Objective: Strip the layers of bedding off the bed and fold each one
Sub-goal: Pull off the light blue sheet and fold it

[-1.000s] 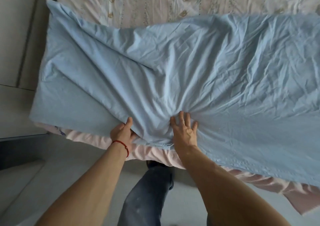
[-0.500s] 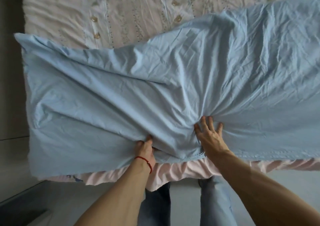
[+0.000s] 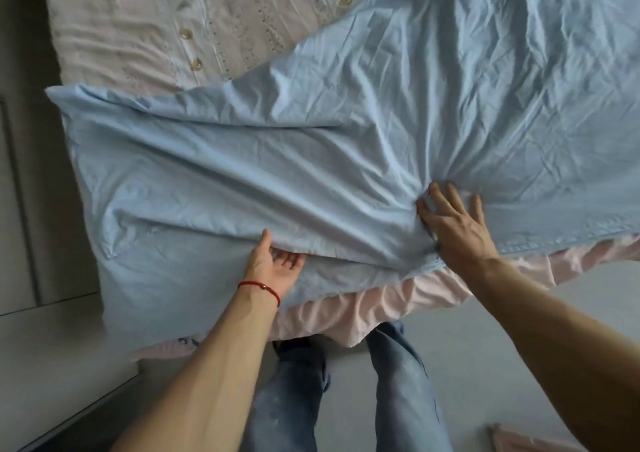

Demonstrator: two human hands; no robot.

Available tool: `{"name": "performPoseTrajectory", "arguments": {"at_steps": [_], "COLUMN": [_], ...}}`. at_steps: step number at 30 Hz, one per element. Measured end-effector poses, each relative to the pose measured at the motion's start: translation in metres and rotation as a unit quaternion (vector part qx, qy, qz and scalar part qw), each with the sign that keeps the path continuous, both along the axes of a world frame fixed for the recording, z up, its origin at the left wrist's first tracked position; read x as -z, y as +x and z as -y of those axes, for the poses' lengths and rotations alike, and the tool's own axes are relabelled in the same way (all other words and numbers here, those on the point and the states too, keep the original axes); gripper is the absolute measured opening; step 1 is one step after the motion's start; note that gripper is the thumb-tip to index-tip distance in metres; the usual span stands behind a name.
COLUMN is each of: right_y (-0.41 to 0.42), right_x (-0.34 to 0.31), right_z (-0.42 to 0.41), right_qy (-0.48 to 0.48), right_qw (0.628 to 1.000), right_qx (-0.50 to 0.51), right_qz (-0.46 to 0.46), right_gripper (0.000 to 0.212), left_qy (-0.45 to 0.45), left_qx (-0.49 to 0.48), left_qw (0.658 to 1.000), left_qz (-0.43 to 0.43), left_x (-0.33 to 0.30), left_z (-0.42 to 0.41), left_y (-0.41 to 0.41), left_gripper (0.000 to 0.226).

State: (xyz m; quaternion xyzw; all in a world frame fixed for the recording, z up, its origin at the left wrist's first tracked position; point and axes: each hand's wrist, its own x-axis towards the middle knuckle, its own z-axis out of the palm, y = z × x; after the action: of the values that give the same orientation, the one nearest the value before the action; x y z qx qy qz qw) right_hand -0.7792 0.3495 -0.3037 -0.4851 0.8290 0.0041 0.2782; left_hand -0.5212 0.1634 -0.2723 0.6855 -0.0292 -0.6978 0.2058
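Blue sheet (image 3: 346,147): lay crumpled across the near part of the bed, doubled over at the left; right and top ends cut off by the frame.
Left hand (image 3: 273,268): palm up at the sheet's near fold, thumb on top of the upper layer, fingers (image 3: 289,259) loosely curled and slipped under it; fingertips partly hidden by cloth, so grip could not be told for sure.
Red cord (image 3: 259,287): on the left wrist.
Right hand (image 3: 453,226): palm down on the sheet, fingers spread, wrinkles fanning out from it; a bit of cloth bunched between thumb and first finger, pinch unclear.
Pink sheet (image 3: 363,309): hung off the bed's near edge below the blue one, mostly covered.
White cover (image 3: 156,29): patterned, with buttons, exposed at upper left; rest hidden under the blue sheet.
Legs (image 3: 398,399): in jeans, on the floor (image 3: 502,330) by the bed; feet not visible.
Pink thing (image 3: 512,441): bottom right on the floor, cut off, could not identify.
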Motion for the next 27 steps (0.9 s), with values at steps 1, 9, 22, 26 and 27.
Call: {"name": "performPoseTrajectory", "arguments": {"at_steps": [1,9,22,26,27], "right_y": [0.004,0.188,0.305,0.31,0.312], "right_x": [-0.002,-0.072,-0.038,-0.029,-0.03], "right_z": [-0.003,0.048,0.113,0.1,0.099], "right_qy": [-0.024,-0.276,-0.196,-0.221,-0.236], "right_qw": [0.999,0.924,0.502,0.485,0.465], "right_qx": [0.032,0.229,0.775,0.769,0.769], "right_qz": [0.011,0.136,0.33,0.353,0.37], "right_gripper": [0.064,0.021,0.036,0.014,0.011], "left_qy": [-0.017,-0.1,-0.014,-0.092,-0.112], "left_qx": [-0.014,-0.017,0.067,-0.018,-0.026], "left_qw": [1.0,0.995,0.996,0.992,0.988], "left_qz": [0.005,-0.022,-0.059,-0.09,-0.106], "left_x": [-0.001,-0.009,-0.016,-0.007,-0.007], "left_z": [0.014,0.103,0.063,0.118,0.128], "left_y": [0.012,0.099,0.237,0.263,0.271], "left_gripper": [0.034,0.01,0.009,0.018,0.021]}}
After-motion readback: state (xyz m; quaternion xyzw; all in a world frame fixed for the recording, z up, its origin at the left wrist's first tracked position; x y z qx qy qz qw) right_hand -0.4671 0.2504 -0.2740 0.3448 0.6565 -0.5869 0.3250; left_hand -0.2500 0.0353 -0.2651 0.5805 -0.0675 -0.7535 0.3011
